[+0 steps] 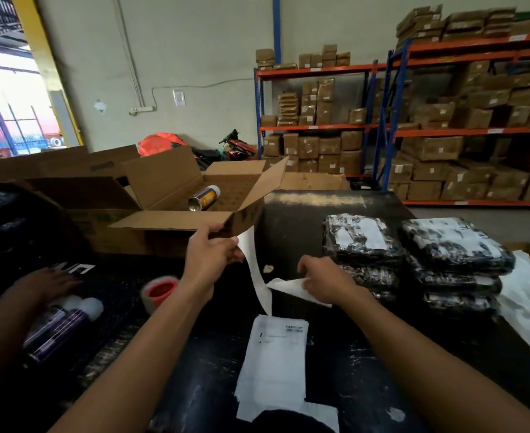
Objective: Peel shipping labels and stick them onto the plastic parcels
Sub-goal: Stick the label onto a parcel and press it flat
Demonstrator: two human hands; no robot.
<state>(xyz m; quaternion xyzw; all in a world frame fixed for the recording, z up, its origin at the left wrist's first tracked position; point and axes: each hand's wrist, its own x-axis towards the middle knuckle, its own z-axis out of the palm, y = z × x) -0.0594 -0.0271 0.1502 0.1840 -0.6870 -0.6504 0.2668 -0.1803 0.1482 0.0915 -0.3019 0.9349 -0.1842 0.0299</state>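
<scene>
My left hand (pixel 212 254) pinches the top of a long white backing strip (pixel 255 270) that hangs down to a stack of printed shipping labels (pixel 274 364) on the black table. To the right, my right hand (pixel 323 281) grips a white label (pixel 284 285) that is partly pulled away from the strip. Two stacks of black plastic parcels stand beyond my right hand, the nearer stack (pixel 362 242) and the farther-right stack (pixel 454 254); their top parcels carry white labels.
An open cardboard box (pixel 195 220) with a spray can (pixel 204 198) stands behind my left hand. A tape roll (pixel 160 290) lies left of my forearm. Another person's hand (pixel 48 284) rests by purple cans (pixel 60 331). Discarded white paper (pixel 529 310) fills a box at right.
</scene>
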